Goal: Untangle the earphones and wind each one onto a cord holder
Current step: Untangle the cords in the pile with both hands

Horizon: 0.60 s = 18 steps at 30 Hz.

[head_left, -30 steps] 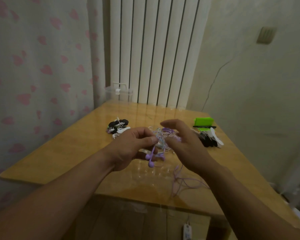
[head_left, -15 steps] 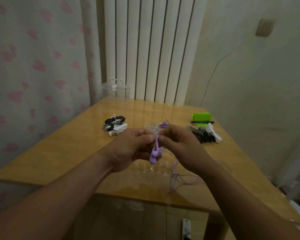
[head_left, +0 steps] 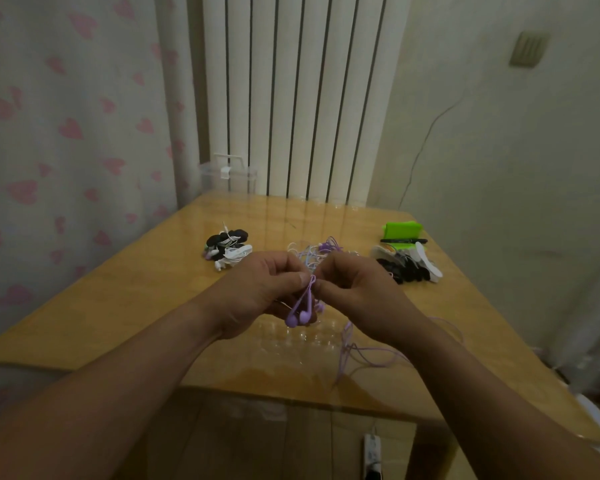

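**Hands meet on the purple cord**

A second ago the right hand (head_left: 357,292) curled loosely over the tangle (head_left: 312,252). Now it pinches the purple earphones (head_left: 300,315) fingertip to fingertip with the left hand (head_left: 264,292), above the table (head_left: 118,306). Two buds dangle below the left thumb. One wound pile (head_left: 227,247) lies to the left, one heap of cord holders (head_left: 406,266) to the right, by one green box (head_left: 400,230) and one pen (head_left: 403,241).

Home room: heart-print curtain (head_left: 66,133), white radiator (head_left: 298,98), wooden table (head_left: 118,306).

Two hands (head_left: 257,296), two purple earbuds (head_left: 305,317)
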{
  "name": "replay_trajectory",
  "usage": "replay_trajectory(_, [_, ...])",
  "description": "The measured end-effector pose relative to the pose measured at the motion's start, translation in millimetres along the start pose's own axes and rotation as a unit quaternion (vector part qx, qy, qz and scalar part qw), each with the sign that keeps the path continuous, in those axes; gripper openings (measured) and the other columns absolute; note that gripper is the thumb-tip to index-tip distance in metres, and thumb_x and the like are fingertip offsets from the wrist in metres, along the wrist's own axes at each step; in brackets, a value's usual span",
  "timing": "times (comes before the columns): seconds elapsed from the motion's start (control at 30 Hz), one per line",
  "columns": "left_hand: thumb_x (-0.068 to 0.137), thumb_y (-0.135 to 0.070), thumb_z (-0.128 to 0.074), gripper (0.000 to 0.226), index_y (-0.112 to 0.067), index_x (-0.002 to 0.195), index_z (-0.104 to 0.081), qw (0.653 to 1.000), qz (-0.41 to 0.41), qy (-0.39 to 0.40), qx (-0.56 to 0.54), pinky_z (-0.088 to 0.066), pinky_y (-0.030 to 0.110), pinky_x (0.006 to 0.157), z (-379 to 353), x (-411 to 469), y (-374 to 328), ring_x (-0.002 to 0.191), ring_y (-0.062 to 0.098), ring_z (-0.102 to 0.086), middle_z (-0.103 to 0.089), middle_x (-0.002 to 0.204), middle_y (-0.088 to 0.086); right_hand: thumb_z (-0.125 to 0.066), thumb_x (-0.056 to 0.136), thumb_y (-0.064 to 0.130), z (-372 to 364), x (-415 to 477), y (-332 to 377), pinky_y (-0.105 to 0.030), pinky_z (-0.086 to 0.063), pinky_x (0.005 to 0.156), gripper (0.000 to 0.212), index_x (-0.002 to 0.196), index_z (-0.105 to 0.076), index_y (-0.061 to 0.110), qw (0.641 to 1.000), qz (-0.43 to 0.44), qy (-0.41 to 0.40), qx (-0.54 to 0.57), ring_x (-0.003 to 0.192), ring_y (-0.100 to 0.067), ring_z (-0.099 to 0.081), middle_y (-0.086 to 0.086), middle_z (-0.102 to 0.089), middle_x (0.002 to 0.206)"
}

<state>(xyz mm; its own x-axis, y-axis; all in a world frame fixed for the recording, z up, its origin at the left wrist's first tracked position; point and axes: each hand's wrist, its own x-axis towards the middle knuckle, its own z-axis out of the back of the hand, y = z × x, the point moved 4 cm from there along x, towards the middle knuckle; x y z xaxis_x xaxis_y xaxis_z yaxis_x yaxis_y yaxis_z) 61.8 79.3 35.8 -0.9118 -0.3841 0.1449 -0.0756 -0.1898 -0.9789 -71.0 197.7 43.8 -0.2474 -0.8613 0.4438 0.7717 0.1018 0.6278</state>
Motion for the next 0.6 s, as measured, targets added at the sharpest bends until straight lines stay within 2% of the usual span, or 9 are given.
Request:
replay_trajectory(0.17, [0.104,-0.007,-0.056,0.011,0.003,0.102,-0.058,1.0,-0.005,-0.005,-0.003,-0.06,0.035,0.064,-2,-3,0,0.078,0.035,-0.076,-0.074,0.081,0.016,-0.071,0.098,0.017,2,-1,3,-0.016,-0.048,0.062,0.006,0.093,-0.068,0.016,1.0,-0.009,0.0,0.02,0.066,0.0,-0.06,0.008,-0.065,0.075])
replay_trajectory(0.23, [0.103,-0.007,-0.057,0.012,0.005,0.103,-0.056,1.0,-0.007,-0.008,-0.008,-0.061,0.038,0.066,0,-5,1,0.079,0.037,-0.076,-0.074,0.083,0.018,-0.072,0.098,0.019,4,-1,2,-0.024,-0.055,0.067,0.005,0.095,-0.069,0.016,0.999,-0.019,0.007,0.045,0.075,-0.011,-0.066,0.001,-0.07,0.081])
replay_trajectory(0.3, [0.103,-0.005,-0.056,0.007,0.001,0.1,-0.057,1.0,-0.01,-0.013,-0.02,-0.061,0.039,0.066,1,-7,2,0.078,0.039,-0.076,-0.073,0.084,0.02,-0.07,0.099,0.017,6,-3,1,-0.034,-0.06,0.078,0.005,0.098,-0.069,0.012,0.995,-0.035,0.02,0.09,0.084,-0.02,-0.072,-0.005,-0.073,0.089])
replay_trajectory(0.37, [0.103,-0.002,-0.054,0.006,-0.001,0.098,-0.057,0.999,-0.017,-0.018,-0.029,-0.061,0.038,0.065,1,-9,1,0.077,0.039,-0.075,-0.073,0.084,0.022,-0.066,0.101,0.013,5,-4,0,-0.039,-0.061,0.083,0.007,0.1,-0.065,0.006,0.985,-0.056,0.038,0.156,0.085,-0.024,-0.074,-0.009,-0.074,0.089])
replay_trajectory(0.47, [0.103,0.002,-0.051,0.009,-0.002,0.096,-0.055,0.999,-0.03,-0.018,-0.038,-0.06,0.036,0.065,1,-11,-1,0.077,0.037,-0.075,-0.072,0.086,0.026,-0.064,0.099,0.013,3,-6,-3,-0.056,-0.057,0.089,0.009,0.095,-0.061,0.006,0.963,-0.094,0.024,0.25,0.082,-0.03,-0.072,-0.014,-0.068,0.083])
replay_trajectory(0.53, [0.1,0.006,-0.052,0.011,-0.003,0.094,-0.055,0.999,-0.034,-0.012,-0.041,-0.061,0.037,0.067,1,-11,-1,0.077,0.036,-0.076,-0.071,0.085,0.03,-0.062,0.099,0.009,4,-6,-6,-0.056,-0.057,0.093,0.008,0.091,-0.06,0.008,0.949,-0.114,-0.008,0.293,0.089,-0.032,-0.072,-0.012,-0.067,0.084])
replay_trajectory(0.6, [0.097,0.007,-0.055,0.012,-0.004,0.093,-0.055,0.999,-0.032,-0.01,-0.04,-0.06,0.04,0.069,2,-12,0,0.079,0.035,-0.075,-0.073,0.084,0.024,-0.059,0.099,0.005,2,-6,-6,-0.049,-0.059,0.094,0.011,0.088,-0.06,0.008,0.93,-0.134,-0.017,0.343,0.096,-0.034,-0.072,-0.01,-0.069,0.084])
